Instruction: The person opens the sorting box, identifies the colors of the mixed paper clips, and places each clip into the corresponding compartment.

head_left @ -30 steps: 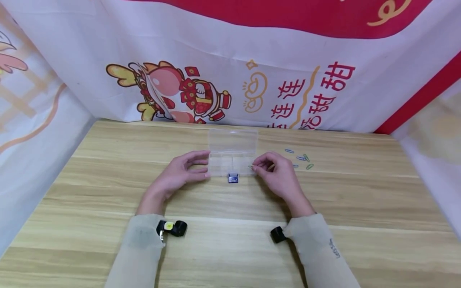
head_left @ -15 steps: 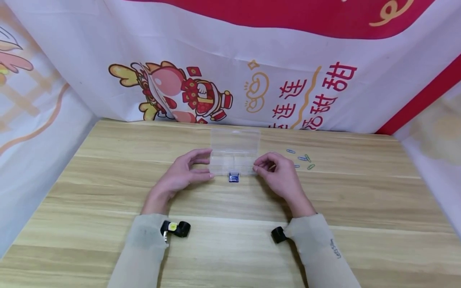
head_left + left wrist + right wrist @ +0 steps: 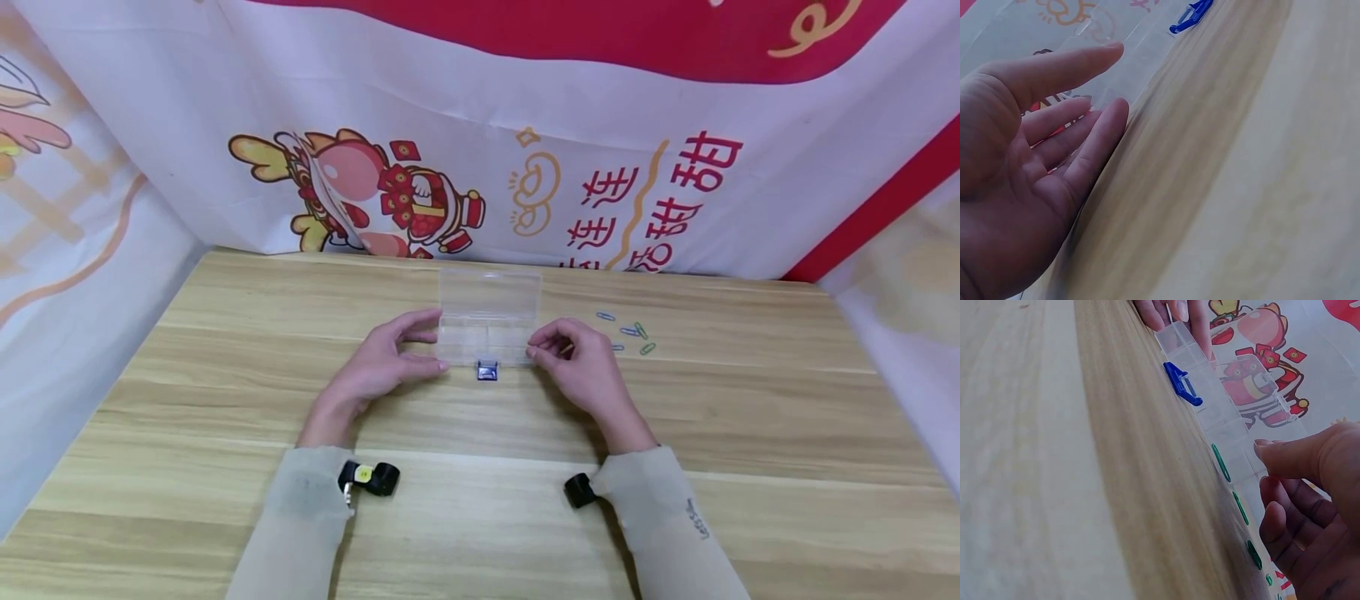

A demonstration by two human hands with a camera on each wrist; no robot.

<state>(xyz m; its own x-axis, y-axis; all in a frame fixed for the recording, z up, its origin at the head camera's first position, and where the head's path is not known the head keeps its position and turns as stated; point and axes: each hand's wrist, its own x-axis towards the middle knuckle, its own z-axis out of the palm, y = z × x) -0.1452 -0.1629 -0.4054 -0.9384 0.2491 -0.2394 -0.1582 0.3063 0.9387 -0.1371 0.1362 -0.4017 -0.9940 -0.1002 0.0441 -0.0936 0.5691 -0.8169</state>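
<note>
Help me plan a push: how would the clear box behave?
The box probably feels light, given its thin-looking clear walls. Lying low on the table, it would likely slide before tipping. Its open lid might wobble, being joined along one edge.

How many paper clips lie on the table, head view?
5, right of the box: rear blue clip; middle blue clip beside upper green clip; lower green clip; third blue clip by the right hand, which may hide more.

It looked like a curtained-off tabletop booth: a wood-grain table (image 3: 480, 533) stood hemmed by a far cloth (image 3: 450, 92) printed with a cartoon figure (image 3: 352, 187) and red characters (image 3: 707, 160), and side cloths (image 3: 97, 233) left and right. Home or office could not be told.
</note>
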